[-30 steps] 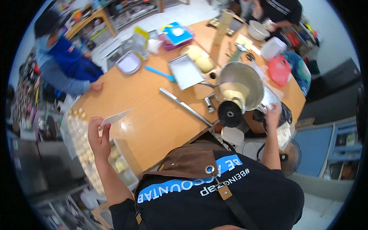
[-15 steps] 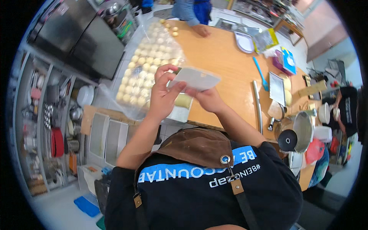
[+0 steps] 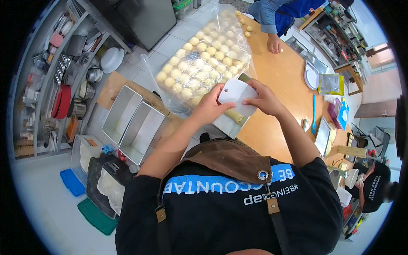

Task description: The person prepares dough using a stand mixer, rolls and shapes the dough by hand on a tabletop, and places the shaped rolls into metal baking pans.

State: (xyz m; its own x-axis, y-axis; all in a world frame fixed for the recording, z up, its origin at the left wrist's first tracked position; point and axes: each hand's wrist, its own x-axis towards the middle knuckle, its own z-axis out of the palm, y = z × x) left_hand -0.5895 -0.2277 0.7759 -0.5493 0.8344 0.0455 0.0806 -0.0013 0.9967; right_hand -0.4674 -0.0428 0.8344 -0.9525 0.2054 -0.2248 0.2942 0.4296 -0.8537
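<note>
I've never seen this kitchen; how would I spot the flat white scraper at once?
Start at the big wooden table and follow its near edge to the metal tin beside the rows of pale dough balls. Above that tin, the left hand and right hand hold the scraper between them. Unlike the round dough balls, it's flat and white, with a small hole.

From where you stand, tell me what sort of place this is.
Probably a bakery or baking kitchen: many round, pale-yellow balls that look like dough, deep rectangular silver metal pans, and a flat white plastic scraper.
</note>
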